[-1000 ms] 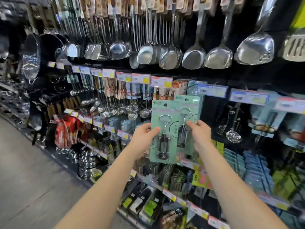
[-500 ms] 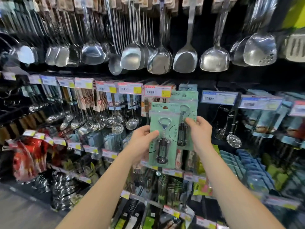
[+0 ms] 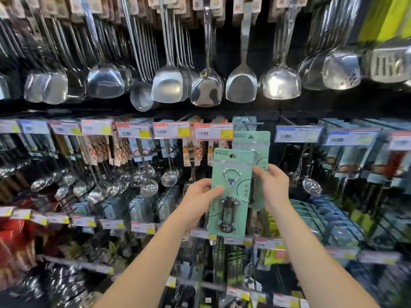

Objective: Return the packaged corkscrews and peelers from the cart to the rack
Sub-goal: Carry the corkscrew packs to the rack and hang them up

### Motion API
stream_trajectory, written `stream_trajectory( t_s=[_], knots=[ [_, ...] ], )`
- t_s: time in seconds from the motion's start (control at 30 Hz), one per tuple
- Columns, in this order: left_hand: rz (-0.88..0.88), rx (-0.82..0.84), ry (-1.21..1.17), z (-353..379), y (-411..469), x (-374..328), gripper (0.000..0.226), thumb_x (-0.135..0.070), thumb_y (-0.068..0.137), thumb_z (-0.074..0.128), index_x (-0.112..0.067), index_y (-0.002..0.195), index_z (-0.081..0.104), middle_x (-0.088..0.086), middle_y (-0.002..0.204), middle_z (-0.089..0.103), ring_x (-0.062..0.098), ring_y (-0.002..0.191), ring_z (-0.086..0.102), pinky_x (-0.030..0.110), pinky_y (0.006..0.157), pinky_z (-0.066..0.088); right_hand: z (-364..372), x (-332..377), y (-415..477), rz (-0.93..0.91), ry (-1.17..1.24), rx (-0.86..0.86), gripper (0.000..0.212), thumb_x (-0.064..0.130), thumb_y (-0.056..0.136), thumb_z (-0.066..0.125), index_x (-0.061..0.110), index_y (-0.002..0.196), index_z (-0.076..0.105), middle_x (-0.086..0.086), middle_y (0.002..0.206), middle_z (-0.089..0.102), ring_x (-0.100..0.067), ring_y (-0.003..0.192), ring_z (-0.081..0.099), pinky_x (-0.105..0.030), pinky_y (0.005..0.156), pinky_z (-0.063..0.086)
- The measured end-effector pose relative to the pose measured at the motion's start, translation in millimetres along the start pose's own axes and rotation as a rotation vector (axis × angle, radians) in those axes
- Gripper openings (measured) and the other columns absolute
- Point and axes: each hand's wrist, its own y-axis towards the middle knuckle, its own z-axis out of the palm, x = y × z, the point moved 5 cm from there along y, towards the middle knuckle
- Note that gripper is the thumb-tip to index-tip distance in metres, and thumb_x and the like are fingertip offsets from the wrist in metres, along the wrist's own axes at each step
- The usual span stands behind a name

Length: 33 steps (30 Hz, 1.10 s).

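Two green-carded corkscrew packages are held up in front of the rack. My left hand [image 3: 199, 200] grips the front package [image 3: 230, 192] by its left edge; a winged metal corkscrew shows on its card. My right hand [image 3: 272, 187] holds the rear package [image 3: 252, 144], which sits higher and a little to the right, partly hidden behind the front one. The rear card's top is level with a bare metal peg [image 3: 252, 125] that sticks out of the rack beside the price tags. The cart is out of view.
Steel spatulas and ladles [image 3: 206, 85] hang in a row above. A strip of price tags [image 3: 171, 130] runs across at peg height. Skimmers [image 3: 149, 186] hang to the left, blue packages [image 3: 320, 216] to the right, more packaged goods on the pegs below.
The view has swung right and closer to the rack. Both hands have carried the two packages up towards the peg row, and the rear package now sits higher than the front one.
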Motion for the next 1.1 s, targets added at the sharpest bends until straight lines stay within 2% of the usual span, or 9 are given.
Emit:
stream_trajectory(
  t_s=[0.13, 0.27, 0.33, 0.43, 0.63, 0.73, 0.83, 0.97, 1.1],
  knots=[
    [-0.016, 0.003, -0.015, 2, 10, 5, 0.018, -0.022, 0.099, 0.071, -0.017, 0.116, 0.073, -0.006, 0.109, 0.079, 0.009, 0.101, 0.073, 0.024, 0.08, 0.052, 0, -7, 10, 0.003, -0.053, -0.018, 0.013, 0.006, 0.093, 0.07, 0.002, 0.105, 0.074, 0.003, 0.088, 0.079, 0.003, 0.072, 0.072, -0.012, 0.065, 0.054],
    [-0.011, -0.003, -0.012, 5, 21, 7, 0.018, -0.023, 0.098, 0.072, -0.02, 0.116, 0.074, -0.005, 0.112, 0.08, 0.018, 0.111, 0.073, 0.042, 0.103, 0.055, 2, -8, 19, 0.002, -0.037, -0.053, 0.039, 0.025, 0.083, 0.078, 0.007, 0.118, 0.073, -0.002, 0.111, 0.078, -0.015, 0.102, 0.074, -0.037, 0.094, 0.058],
    [-0.006, -0.003, -0.014, 7, 27, 5, 0.019, -0.023, 0.097, 0.073, -0.02, 0.116, 0.074, -0.006, 0.113, 0.08, 0.018, 0.111, 0.073, 0.045, 0.107, 0.053, 3, -7, 27, 0.012, -0.068, -0.06, 0.014, 0.012, 0.09, 0.071, 0.009, 0.104, 0.076, 0.0, 0.098, 0.08, -0.014, 0.089, 0.075, -0.033, 0.082, 0.058],
    [0.003, -0.001, -0.009, 12, 35, 0, 0.02, -0.023, 0.098, 0.073, -0.021, 0.118, 0.074, -0.007, 0.114, 0.08, 0.016, 0.11, 0.073, 0.042, 0.106, 0.054, 7, -8, 47, 0.035, -0.149, -0.049, 0.008, 0.008, 0.094, 0.065, 0.009, 0.094, 0.072, -0.005, 0.088, 0.075, -0.019, 0.071, 0.061, -0.028, 0.063, 0.047],
    [0.032, -0.016, -0.009, 22, 45, -6, 0.021, -0.024, 0.098, 0.071, -0.02, 0.118, 0.073, -0.005, 0.117, 0.078, 0.016, 0.11, 0.071, 0.029, 0.086, 0.051, 14, -4, 51, 0.124, -0.201, 0.04, 0.055, 0.024, 0.102, 0.06, 0.01, 0.151, 0.039, -0.003, 0.128, 0.059, -0.021, 0.109, 0.059, -0.04, 0.092, 0.051],
    [0.048, -0.009, -0.013, 28, 49, -6, 0.017, -0.022, 0.097, 0.073, -0.023, 0.114, 0.074, -0.006, 0.113, 0.08, 0.018, 0.112, 0.073, 0.042, 0.102, 0.056, 6, -13, 33, 0.215, 0.081, 0.094, 0.041, 0.033, 0.1, 0.055, 0.009, 0.133, 0.061, -0.019, 0.125, 0.071, -0.032, 0.103, 0.068, -0.056, 0.098, 0.052],
    [0.069, -0.001, 0.003, 33, 53, -10, 0.013, -0.02, 0.097, 0.074, -0.026, 0.109, 0.075, -0.007, 0.11, 0.081, 0.018, 0.111, 0.074, 0.046, 0.105, 0.056, 4, -17, 12, 0.238, 0.278, 0.238, 0.046, 0.043, 0.105, 0.047, 0.011, 0.132, 0.067, -0.02, 0.129, 0.07, -0.04, 0.12, 0.066, -0.058, 0.106, 0.049],
    [0.108, -0.019, -0.043, 40, 55, -19, 0.014, -0.013, 0.097, 0.073, -0.024, 0.106, 0.075, -0.007, 0.103, 0.082, 0.016, 0.102, 0.077, 0.044, 0.1, 0.059, -6, -14, 2, 0.165, 0.252, 0.254, 0.045, 0.04, 0.107, 0.043, 0.01, 0.129, 0.069, -0.017, 0.126, 0.072, -0.039, 0.121, 0.065, -0.061, 0.105, 0.049],
    [0.139, -0.071, -0.054, 42, 61, -23, 0.016, -0.013, 0.096, 0.073, -0.023, 0.108, 0.074, -0.004, 0.107, 0.082, 0.019, 0.105, 0.077, 0.051, 0.104, 0.056, -13, -5, 4, -0.009, 0.032, 0.225, 0.019, 0.009, 0.099, 0.062, 0.01, 0.114, 0.074, -0.009, 0.112, 0.078, -0.029, 0.107, 0.073, -0.055, 0.101, 0.054]
  ],
)
